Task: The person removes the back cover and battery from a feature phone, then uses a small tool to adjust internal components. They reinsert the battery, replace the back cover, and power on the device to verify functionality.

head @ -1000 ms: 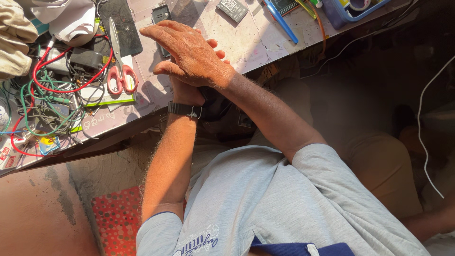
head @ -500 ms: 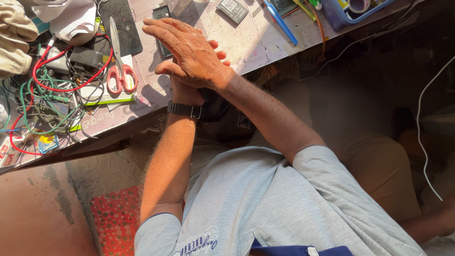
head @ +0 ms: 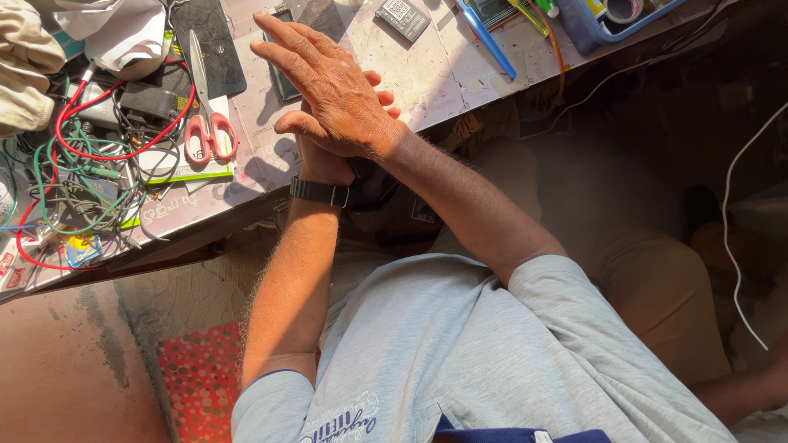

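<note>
Our right hand (head: pixel 332 90) lies flat, fingers spread, pressed over our left hand (head: pixel 328 160) above the near table (head: pixel 443 78) edge; neither holds anything. Scissors (head: pixel 209 123) lie just left: a careless sweep could, we judge, knock them off.

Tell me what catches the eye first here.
The right hand lies pressed over the left hand at the table's near edge, with a black watch on the left wrist. To their left, red-handled scissors rest beside a tangle of red and green wires.
</note>
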